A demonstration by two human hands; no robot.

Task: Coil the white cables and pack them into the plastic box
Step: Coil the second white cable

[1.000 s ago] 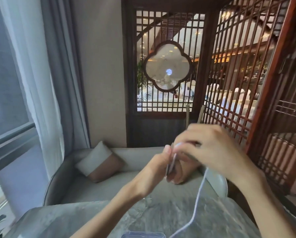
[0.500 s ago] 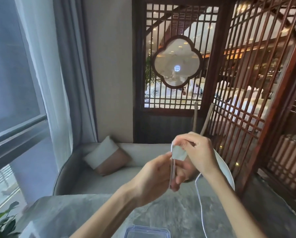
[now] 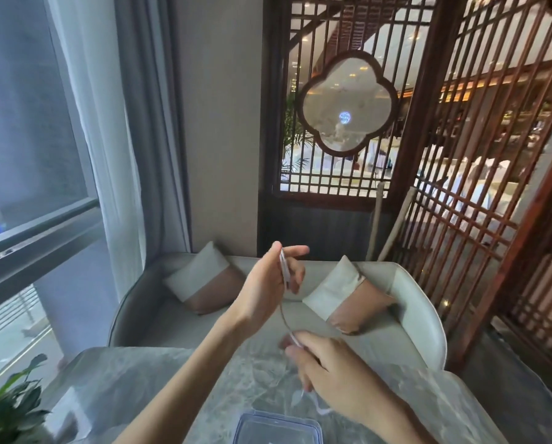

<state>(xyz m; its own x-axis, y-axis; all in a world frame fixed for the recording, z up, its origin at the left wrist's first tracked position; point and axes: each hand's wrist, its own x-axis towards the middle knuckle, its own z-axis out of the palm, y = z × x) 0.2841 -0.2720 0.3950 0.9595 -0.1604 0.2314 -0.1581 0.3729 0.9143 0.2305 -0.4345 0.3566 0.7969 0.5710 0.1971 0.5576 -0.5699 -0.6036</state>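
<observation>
My left hand (image 3: 269,283) is raised over the table's far edge, with a few loops of white cable (image 3: 284,272) wound across its palm and fingers. From there the cable runs down in a curve to my right hand (image 3: 327,363), which pinches it lower and closer to me. The cable's loose end trails on the table beside my right wrist. The clear plastic box (image 3: 276,427) sits at the bottom edge of the view, partly cut off, below my right hand.
The grey marble table (image 3: 159,379) lies under both arms. Beyond it is a grey sofa (image 3: 428,315) with two cushions, a wooden lattice screen at the right, a window with curtains at the left, and a plant (image 3: 8,408) at the bottom left.
My right hand has left the left hand and dropped toward the table, drawing a length of cable with it. The left hand now shows its loops uncovered. The view tilted down.
</observation>
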